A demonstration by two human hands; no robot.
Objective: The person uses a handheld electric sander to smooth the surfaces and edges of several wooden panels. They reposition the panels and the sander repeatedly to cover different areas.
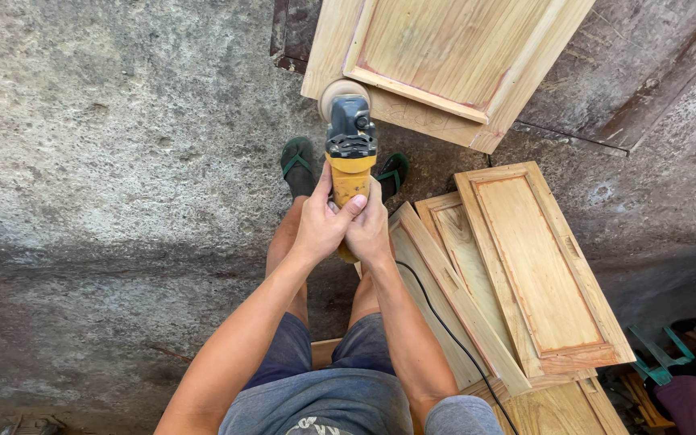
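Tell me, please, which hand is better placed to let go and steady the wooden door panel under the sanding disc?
Probably the right hand: it lies nearer the pale wooden door panel, while the left hand wraps the yellow-and-black handheld sander.

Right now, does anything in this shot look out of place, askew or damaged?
Nothing looks damaged. The finished panel doors lie in a loose, overlapping fan on the concrete floor rather than a squared stack, and the sander's black cord trails across them. Both hands, left and right, grip the yellow sander against the door being sanded.
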